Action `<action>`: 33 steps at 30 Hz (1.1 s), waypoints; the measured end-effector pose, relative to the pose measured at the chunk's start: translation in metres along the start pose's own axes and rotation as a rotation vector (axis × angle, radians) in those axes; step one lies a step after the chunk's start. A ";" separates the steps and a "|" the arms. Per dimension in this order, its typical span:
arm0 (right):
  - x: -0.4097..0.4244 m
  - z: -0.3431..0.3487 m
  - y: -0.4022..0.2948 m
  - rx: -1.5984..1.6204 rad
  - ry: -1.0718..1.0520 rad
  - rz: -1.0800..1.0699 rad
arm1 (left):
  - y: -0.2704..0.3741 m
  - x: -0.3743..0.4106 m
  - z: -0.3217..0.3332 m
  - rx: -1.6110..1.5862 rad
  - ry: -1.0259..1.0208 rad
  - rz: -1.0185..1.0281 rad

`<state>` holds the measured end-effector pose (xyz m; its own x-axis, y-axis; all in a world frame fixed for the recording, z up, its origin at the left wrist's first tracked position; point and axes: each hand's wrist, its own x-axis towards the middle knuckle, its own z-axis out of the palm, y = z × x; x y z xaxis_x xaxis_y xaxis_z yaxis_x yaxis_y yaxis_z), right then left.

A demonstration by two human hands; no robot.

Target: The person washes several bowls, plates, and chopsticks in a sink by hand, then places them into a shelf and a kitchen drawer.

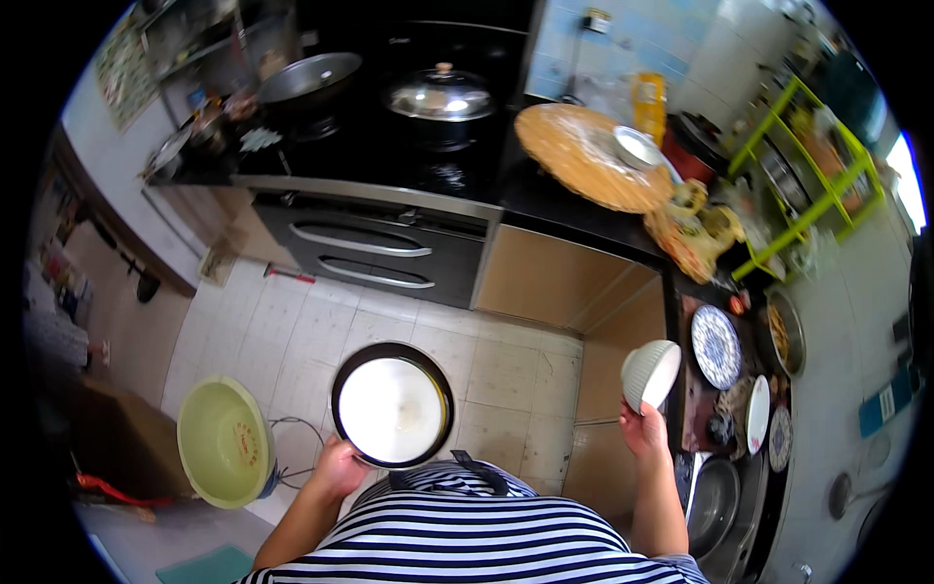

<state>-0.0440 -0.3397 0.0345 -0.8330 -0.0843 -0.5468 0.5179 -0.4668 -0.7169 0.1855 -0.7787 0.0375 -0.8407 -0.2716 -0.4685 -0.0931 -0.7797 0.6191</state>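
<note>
My left hand [341, 467] grips the near left edge of a round dark-rimmed pan [341, 398] in front of my waist. A smooth white layer [392, 409] covers the pan's bottom; whether it is liquid or solid I cannot tell. Out to the right, my right hand [645, 431] holds a white ribbed bowl [642, 369] by its lower edge. The bowl is tilted on its side, with its pale inside facing right. It is beside the counter, apart from the pan.
A yellow-green plastic basin [219, 438] stands at left. On the stove are a wok [310, 77] and a lidded pot [441, 95]. The right counter bears a floured round board [565, 157], a blue-patterned plate [716, 347], a green rack [832, 186] and a metal basin [711, 504] in the sink.
</note>
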 end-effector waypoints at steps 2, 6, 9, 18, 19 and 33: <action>0.043 0.035 0.020 -0.160 0.002 0.048 | 0.029 0.002 -0.025 0.006 0.029 0.045; 0.088 0.131 0.061 -0.509 0.080 -0.078 | 0.072 -0.010 -0.059 -0.064 0.235 0.089; 0.134 0.184 0.104 -0.741 0.072 -0.193 | 0.092 -0.016 -0.088 -0.153 0.313 0.131; 0.266 0.381 0.213 -1.584 -0.224 -0.402 | 0.152 0.015 -0.145 -0.348 0.442 0.213; 0.275 0.410 0.219 -1.651 -0.256 -0.413 | 0.162 0.024 -0.147 -0.359 0.458 0.237; 0.447 0.545 0.353 -2.231 -0.827 -0.209 | 0.357 0.179 -0.133 -0.326 0.658 0.286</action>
<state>-0.3399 -1.0224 -0.2278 -0.4644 -0.6320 -0.6204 -0.6719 0.7078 -0.2181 0.0725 -1.1807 0.0908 -0.3100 -0.6855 -0.6587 0.3259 -0.7275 0.6037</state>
